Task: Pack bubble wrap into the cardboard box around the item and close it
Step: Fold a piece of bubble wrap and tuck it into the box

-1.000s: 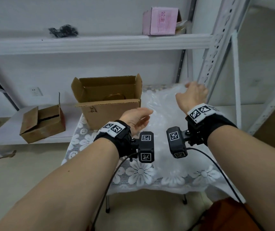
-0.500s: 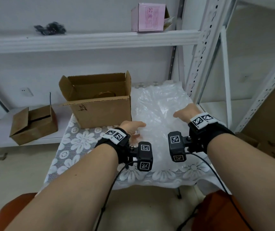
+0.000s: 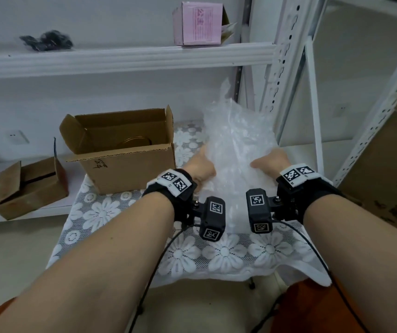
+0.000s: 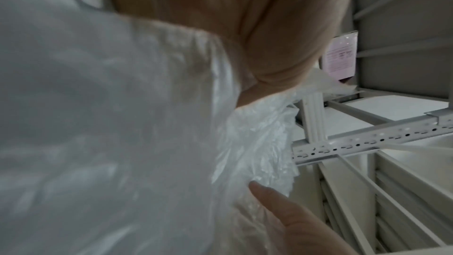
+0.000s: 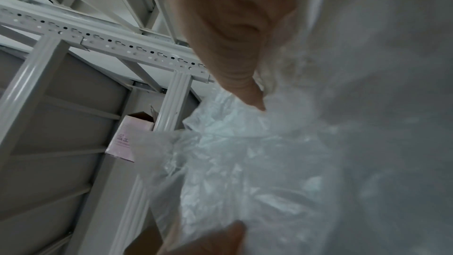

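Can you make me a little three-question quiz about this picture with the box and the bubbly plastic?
1. True or false: the cardboard box is closed.
2. What do the left hand and right hand hold? A) pink box B) bubble wrap C) tablecloth
3. Fill in: the bubble wrap is to the ___ of the cardboard box.

Key: 1 false, its flaps stand open. 2 B. 3 right.

Both bare forearms reach forward side by side, the left hand (image 3: 198, 168) and the right hand (image 3: 270, 162) facing each other, fingers (image 5: 230, 46) curled into the bubble wrap (image 3: 237, 145) between them.
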`<state>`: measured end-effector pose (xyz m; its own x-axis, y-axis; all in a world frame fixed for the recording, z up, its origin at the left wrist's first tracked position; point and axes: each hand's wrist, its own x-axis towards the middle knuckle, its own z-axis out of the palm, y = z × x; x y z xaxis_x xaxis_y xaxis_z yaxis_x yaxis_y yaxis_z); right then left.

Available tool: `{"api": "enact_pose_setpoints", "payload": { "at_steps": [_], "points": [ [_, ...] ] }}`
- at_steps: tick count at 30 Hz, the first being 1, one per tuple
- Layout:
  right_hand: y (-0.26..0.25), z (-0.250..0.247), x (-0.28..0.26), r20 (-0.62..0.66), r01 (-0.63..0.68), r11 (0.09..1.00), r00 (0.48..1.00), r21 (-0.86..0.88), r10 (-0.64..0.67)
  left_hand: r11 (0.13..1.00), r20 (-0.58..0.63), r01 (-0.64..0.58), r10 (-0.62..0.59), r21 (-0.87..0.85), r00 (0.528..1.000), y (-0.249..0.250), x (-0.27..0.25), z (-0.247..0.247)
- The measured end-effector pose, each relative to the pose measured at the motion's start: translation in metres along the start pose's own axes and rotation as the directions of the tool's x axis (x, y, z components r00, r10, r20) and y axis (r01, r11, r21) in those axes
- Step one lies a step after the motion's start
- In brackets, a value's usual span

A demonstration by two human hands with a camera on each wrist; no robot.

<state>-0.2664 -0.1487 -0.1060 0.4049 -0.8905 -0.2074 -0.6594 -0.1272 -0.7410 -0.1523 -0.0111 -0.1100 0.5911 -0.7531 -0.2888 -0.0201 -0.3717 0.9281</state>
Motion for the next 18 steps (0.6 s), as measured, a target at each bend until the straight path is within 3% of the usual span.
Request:
{"api": "enact_pose_setpoints", "payload": {
  "at_steps": [3,7,15,18],
  "points": [
    [-0.014,-0.007,0.009,-0.07,0.106,0.989,0.993,0.104,-0.099,0.994,-0.177,-0.106,0.107,0.014,0.978,0.022,0.006,-0.016],
    [-0.024,-0.013,0.024,-0.061,0.143,0.981,0.989,0.132,-0.136,0.991,-0.361,0.007,0.041,0.132,0.932,0.027,0.022,-0.034],
    [-0.015,0.012,0.034,0.037,0.102,0.994,0.994,-0.049,-0.1,0.962,-0.375,0.141,-0.045,0.233,0.926,0.0,0.038,-0.019],
    [-0.015,0.014,0.033,0.027,0.107,0.994,0.994,-0.005,-0.107,0.904,-0.344,0.118,0.035,0.412,0.938,-0.002,0.037,-0.02]
  ]
}}
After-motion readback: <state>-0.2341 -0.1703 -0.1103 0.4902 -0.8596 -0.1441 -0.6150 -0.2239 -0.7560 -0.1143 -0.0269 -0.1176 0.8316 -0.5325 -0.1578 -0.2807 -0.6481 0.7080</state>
